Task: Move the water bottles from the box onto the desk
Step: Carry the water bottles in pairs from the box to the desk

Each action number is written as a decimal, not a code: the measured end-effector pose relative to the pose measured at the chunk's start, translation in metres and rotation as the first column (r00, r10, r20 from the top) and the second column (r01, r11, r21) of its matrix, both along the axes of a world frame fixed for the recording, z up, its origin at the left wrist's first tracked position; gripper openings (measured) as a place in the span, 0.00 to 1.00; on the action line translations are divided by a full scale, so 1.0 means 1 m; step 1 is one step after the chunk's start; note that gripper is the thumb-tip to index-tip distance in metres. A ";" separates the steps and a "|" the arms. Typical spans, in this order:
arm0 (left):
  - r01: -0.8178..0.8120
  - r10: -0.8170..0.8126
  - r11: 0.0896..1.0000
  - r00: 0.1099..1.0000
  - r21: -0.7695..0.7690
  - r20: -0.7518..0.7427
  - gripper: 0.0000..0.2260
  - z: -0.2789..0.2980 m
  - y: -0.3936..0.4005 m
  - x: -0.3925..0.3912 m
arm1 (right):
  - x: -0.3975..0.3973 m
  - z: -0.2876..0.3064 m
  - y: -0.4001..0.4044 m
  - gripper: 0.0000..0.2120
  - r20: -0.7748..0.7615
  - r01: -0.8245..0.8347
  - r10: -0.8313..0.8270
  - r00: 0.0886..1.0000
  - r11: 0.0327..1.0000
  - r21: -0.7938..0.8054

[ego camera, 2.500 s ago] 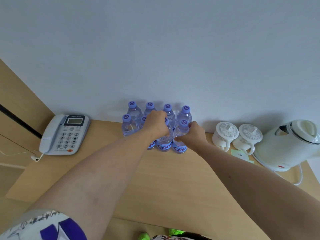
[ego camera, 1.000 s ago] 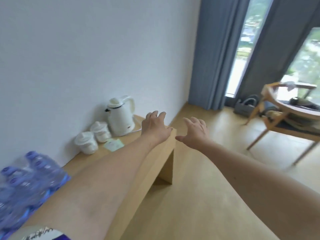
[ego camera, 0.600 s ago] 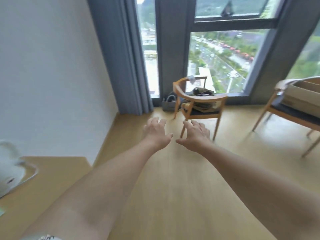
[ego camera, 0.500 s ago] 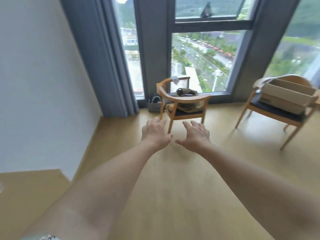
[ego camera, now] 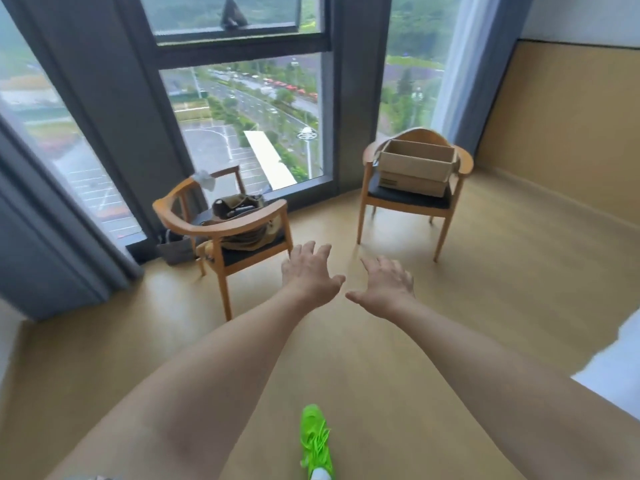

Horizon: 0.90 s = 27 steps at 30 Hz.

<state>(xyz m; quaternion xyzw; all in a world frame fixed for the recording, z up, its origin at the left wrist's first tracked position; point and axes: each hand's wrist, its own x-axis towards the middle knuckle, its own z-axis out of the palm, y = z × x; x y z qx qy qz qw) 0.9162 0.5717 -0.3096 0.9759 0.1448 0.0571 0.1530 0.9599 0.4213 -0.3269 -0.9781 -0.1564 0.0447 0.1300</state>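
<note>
An open cardboard box (ego camera: 414, 171) rests on the seat of a wooden chair (ego camera: 408, 199) by the window, at the right of the room. Its inside is hidden from here. No water bottle and no desk are in view. My left hand (ego camera: 310, 273) and my right hand (ego camera: 386, 285) are held out in front of me over the floor, side by side, palms down, fingers spread, holding nothing. Both are well short of the box.
A second wooden chair (ego camera: 221, 230) with a bag on its seat stands to the left, a grey bag (ego camera: 175, 249) on the floor beside it. Tall windows and grey curtains (ego camera: 52, 237) lie ahead. A white bed edge (ego camera: 620, 362) is at right. My green shoe (ego camera: 315, 441) is on the wooden floor.
I have let go of the bottles on the desk and turned right, away from it. The desk and bottles left the view; the chair with the box came in.
</note>
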 end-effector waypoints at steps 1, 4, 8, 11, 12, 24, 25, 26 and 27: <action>0.031 -0.031 1.000 0.999 0.001 0.007 0.34 -0.003 -0.001 0.027 | 0.024 -0.002 -0.002 0.39 0.007 0.026 -0.026 1.000 1.000 -0.001; 0.101 -0.100 0.995 0.994 -0.009 0.038 0.34 -0.013 0.001 0.112 | 0.098 -0.006 -0.001 0.38 0.014 0.100 -0.100 0.995 0.995 0.010; 0.164 -0.164 0.986 0.986 -0.021 0.012 0.33 -0.014 0.007 0.227 | 0.192 -0.002 0.000 0.36 -0.018 0.188 -0.188 0.982 0.982 0.008; 0.230 -0.230 0.973 0.973 -0.003 0.004 0.33 -0.007 0.009 0.307 | 0.256 0.008 -0.005 0.36 -0.031 0.257 -0.256 0.966 0.966 0.014; 0.241 -0.241 0.971 0.971 0.002 0.006 0.33 -0.005 0.009 0.332 | 0.277 0.011 -0.008 0.37 -0.030 0.275 -0.274 0.961 0.961 0.017; 0.367 -0.367 0.930 0.929 -0.003 -0.046 0.33 -0.031 -0.013 0.595 | 0.524 -0.007 -0.027 0.38 -0.104 0.382 -0.378 0.920 0.924 0.022; 0.368 -0.368 0.930 0.929 0.001 -0.044 0.33 -0.033 -0.015 0.621 | 0.552 -0.012 -0.030 0.38 -0.103 0.386 -0.381 0.919 0.922 0.032; 0.368 -0.367 0.930 0.929 0.007 -0.039 0.33 -0.034 -0.018 0.648 | 0.579 -0.017 -0.034 0.38 -0.107 0.385 -0.379 0.919 0.922 0.041; 0.365 -0.365 0.931 0.930 0.009 -0.037 0.32 -0.035 -0.020 0.675 | 0.607 -0.020 -0.038 0.38 -0.113 0.380 -0.373 0.921 0.924 0.048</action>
